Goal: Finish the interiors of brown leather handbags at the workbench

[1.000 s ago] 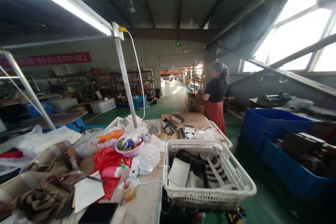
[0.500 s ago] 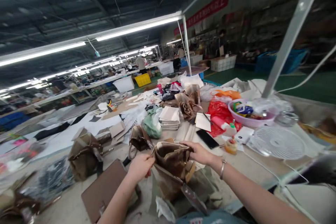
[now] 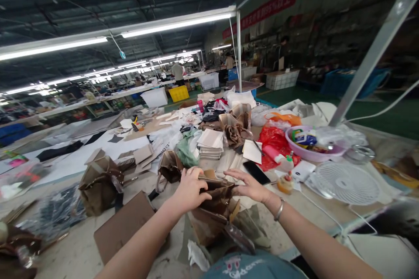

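A brown leather bag [image 3: 214, 209] sits on the worktable in front of me. My left hand [image 3: 191, 189] is closed over its upper left edge, fingers curled on the top flap. On the bag's right side my right hand [image 3: 250, 185] lies with fingers stretched along the top edge and a bracelet on the wrist. The bag's lower part hangs toward me over scraps of wrapping.
Several more brown bags [image 3: 100, 183] and a flat brown board [image 3: 126, 224] lie to the left. A black phone [image 3: 257, 172], a stack of white cards [image 3: 211, 144], a pink bowl [image 3: 310, 150], a white fan [image 3: 345, 181] and a slanted metal post [image 3: 373, 52] are nearby. People work far back.
The view swung left from the aisle and white basket to the worktable. My left hand has since risen onto the bag's top flap, and the right hand's fingers have stretched out flatter.
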The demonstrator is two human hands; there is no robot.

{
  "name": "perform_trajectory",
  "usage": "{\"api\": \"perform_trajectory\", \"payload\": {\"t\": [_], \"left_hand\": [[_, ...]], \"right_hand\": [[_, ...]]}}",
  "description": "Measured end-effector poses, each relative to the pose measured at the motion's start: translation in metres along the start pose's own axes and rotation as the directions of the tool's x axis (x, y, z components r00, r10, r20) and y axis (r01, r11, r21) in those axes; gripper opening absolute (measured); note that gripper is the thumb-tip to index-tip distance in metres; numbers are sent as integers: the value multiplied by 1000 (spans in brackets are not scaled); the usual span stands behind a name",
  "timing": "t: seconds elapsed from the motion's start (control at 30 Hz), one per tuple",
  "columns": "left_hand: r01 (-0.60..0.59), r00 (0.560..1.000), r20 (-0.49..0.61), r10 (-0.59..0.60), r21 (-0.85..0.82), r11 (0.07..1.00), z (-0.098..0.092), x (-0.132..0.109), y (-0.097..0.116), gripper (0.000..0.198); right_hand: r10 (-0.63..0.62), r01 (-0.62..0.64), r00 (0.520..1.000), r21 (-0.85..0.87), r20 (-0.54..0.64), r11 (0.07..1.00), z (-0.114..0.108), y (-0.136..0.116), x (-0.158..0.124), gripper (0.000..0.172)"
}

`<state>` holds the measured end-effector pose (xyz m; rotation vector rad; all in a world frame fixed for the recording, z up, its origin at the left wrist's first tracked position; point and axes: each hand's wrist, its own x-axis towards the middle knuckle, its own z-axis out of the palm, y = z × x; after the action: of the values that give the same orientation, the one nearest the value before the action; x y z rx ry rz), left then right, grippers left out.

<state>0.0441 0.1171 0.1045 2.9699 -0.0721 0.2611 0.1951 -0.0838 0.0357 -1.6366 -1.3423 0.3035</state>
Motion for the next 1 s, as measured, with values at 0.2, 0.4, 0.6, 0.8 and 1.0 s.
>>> {"api": "perform_trajectory", "payload": {"t": [0.2,0.4,0.6,0.8,1.0], "left_hand": [[-126,991,-50,125,-29,992,9,14,-3,6],[-136,991,2,136,-84,987,0,-3,-13,10],[173,983,74,-166,-101,980,-3,-37,-19,7],[4,995,-95,-10,-64,998,-3,-40,-9,19],[-93,988,-119,95,29,995,8,-39,-4,13]], "right_hand": [[-18,12,982,-38,-186,999,12,-7,0,50],[-41,27,981,-77,-188,997,25,-7,-1,19],[-65,59,994,-69,-91,996,42,-18,19,11],[-143,137,981,-53,-134,989,58,-15,36,5],[-240,227,955,-89,-175,970,60,-11,31,10]]}}
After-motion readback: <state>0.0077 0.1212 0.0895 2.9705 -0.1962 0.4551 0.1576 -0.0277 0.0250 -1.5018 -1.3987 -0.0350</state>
